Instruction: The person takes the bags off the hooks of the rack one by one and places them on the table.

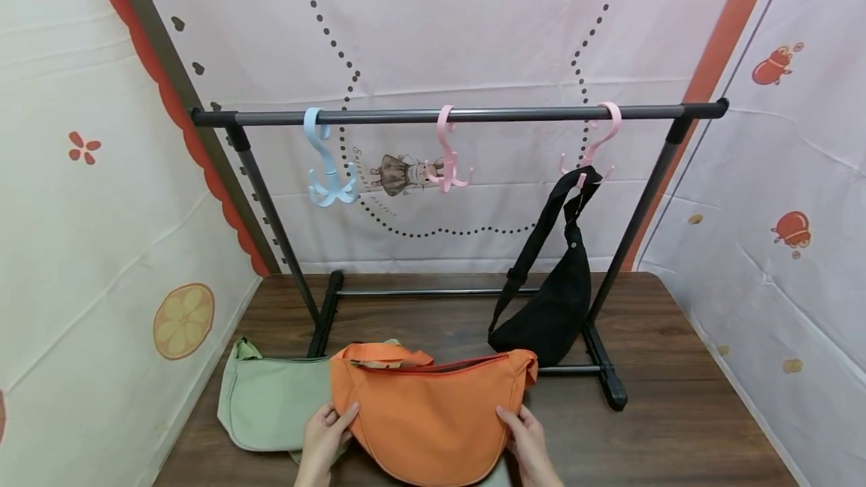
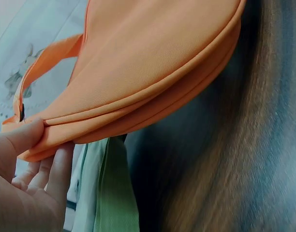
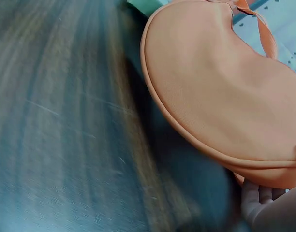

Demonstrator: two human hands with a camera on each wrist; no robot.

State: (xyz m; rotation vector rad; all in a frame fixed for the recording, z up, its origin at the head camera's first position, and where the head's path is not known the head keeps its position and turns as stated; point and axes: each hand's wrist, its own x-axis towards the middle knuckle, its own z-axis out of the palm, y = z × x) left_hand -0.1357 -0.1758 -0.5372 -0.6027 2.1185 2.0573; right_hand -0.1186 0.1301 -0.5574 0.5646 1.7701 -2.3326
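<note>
An orange shoulder bag (image 1: 433,419) is held upright near the front of the table, its zipper edge upward. My left hand (image 1: 325,436) pinches its left side, thumb on the front and fingers behind, as the left wrist view shows on the bag (image 2: 153,53). At the opposite side my right hand (image 1: 528,442) grips the bag's edge; in the right wrist view its fingers lie under the bag (image 3: 211,87). Behind and to the left lies a light green bag (image 1: 277,400), partly covered by the orange one.
A black rack bar (image 1: 392,116) spans the table (image 1: 676,412). From it hang a blue hook (image 1: 330,171), a pink hook (image 1: 446,156) in the middle, and another pink hook (image 1: 604,134) carrying a black sling bag (image 1: 555,307). Printed cloth (image 1: 778,171) surrounds the table.
</note>
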